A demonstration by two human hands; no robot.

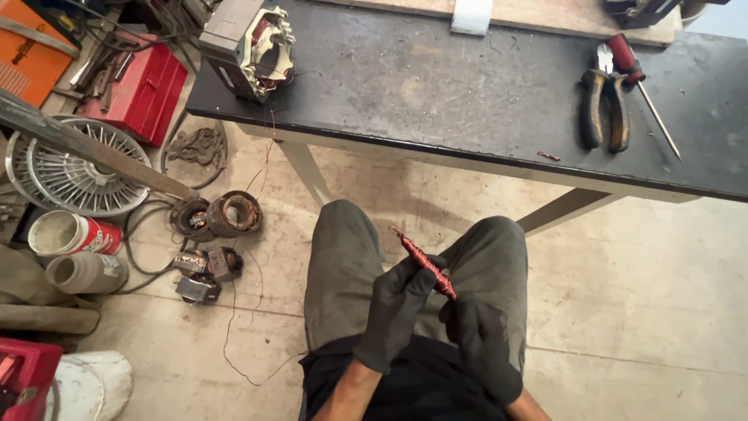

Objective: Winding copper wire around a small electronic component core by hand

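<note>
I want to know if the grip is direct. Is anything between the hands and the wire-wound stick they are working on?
Only the black gloves. The left hand wraps the red wire-wound stick near its middle, and the right hand pinches its lower end. No tool, cloth or other thing visibly lies between hands and stick.

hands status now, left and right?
Left hand: closed on the red wire-wound stick.
Right hand: closed on the stick's lower end.

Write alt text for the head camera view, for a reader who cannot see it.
A seated person's gloved left hand and right hand hold a spindle wound with copper wire over their knees. Ahead, a dark workbench carries pliers, a screwdriver and a motor stator.
</note>
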